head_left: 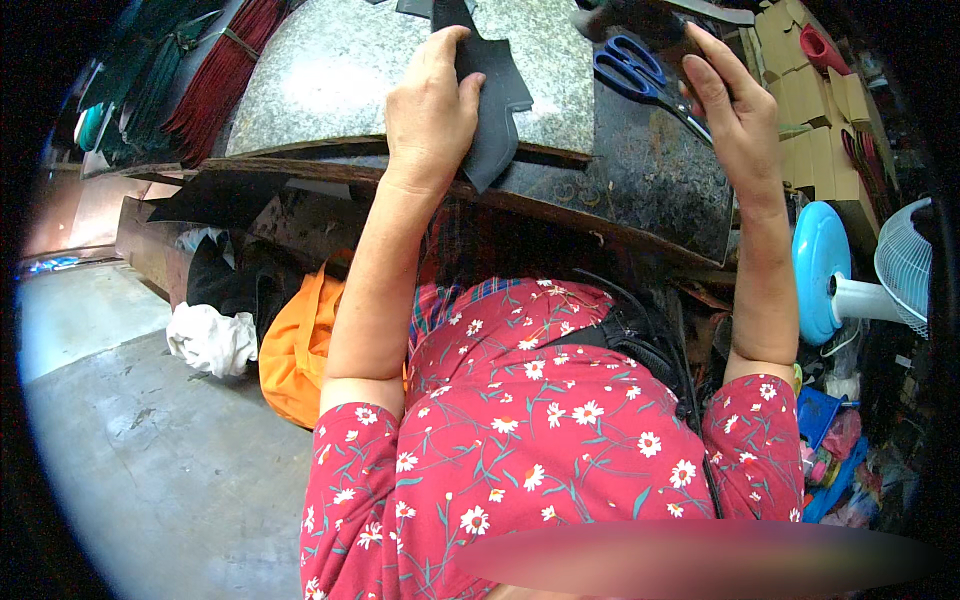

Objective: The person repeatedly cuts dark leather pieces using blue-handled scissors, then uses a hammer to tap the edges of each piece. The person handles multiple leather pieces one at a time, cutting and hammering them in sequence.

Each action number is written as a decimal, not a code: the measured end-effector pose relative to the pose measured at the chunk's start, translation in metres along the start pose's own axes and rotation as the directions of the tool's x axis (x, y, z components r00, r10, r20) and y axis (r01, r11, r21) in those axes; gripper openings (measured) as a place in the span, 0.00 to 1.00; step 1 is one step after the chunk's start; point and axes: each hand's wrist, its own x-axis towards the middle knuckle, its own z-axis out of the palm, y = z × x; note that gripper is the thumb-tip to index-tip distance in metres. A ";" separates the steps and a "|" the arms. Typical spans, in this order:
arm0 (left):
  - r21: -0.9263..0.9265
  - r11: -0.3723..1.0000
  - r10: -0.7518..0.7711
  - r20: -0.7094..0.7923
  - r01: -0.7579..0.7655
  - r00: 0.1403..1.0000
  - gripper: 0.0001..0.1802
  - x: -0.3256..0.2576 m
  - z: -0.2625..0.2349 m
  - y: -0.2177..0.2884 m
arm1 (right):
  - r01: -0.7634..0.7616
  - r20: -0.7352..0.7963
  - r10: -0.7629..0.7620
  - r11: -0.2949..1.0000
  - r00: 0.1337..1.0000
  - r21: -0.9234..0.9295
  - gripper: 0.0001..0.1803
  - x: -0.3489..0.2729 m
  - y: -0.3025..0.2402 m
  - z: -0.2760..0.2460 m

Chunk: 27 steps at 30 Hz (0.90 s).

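Observation:
My left hand grips a flat black cut-out piece, thumb on its top face and fingers along its far left side. The piece has a notched right side and a curved lower end that hangs past the near edge of the speckled stone slab. To the right, my right hand is closed, thumb and fingers bent around a dark tool with a rounded end, whose exact kind I cannot make out. Just left of that hand lie scissors with blue handles, blades pointing toward my wrist.
More black pieces lie at the slab's far edge. Bundles of dark red cords and green cords are at the left. Cardboard boxes and a blue-based fan stand right. An orange bag hangs below the bench.

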 end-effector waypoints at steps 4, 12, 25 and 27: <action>0.039 0.998 0.044 -0.107 -0.040 0.993 0.26 0.005 0.009 -0.007 | 0.161 0.085 -0.149 0.976 0.985 -0.148 0.19 -0.005 -0.004 0.034; -0.662 0.716 -0.307 -0.011 0.223 0.952 0.29 0.006 -0.008 -0.010 | 0.266 0.147 -0.222 0.808 0.964 -0.525 0.19 0.024 0.019 0.048; -0.047 0.942 0.324 0.373 -0.331 0.870 0.08 0.000 -0.082 0.053 | -0.036 0.556 -0.312 0.850 0.770 0.526 0.22 0.038 -0.026 0.045; -0.019 0.950 0.292 0.401 -0.310 0.868 0.10 0.000 -0.079 0.057 | 0.128 0.669 -0.370 0.915 0.645 0.382 0.22 0.020 -0.039 0.041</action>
